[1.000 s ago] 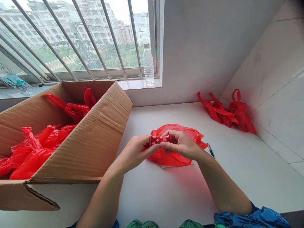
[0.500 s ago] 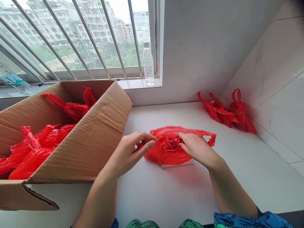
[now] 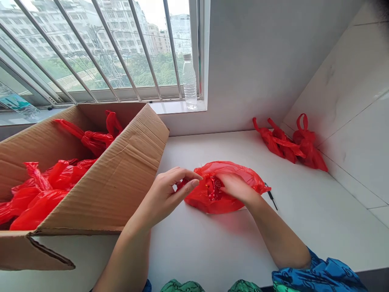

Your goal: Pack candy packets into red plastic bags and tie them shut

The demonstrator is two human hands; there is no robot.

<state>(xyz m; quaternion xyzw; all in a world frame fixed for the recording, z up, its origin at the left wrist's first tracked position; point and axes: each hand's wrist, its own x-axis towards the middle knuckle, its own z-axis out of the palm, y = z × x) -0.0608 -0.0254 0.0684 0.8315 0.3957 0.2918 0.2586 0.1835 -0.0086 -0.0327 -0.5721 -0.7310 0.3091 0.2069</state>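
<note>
the left hand (image 3: 172,188), thumb and forefinger slightly apart, stood at the near-left rim of the bag (image 3: 199,203), probably steadying its mouth for the right hand (image 3: 237,187), which reached inside beside a red packet (image 3: 214,190); whether either gripped anything could not be told. the box (image 3: 112,178) bounded the left hand's outer side, while the table (image 3: 209,251) left room between the forearms.
</note>
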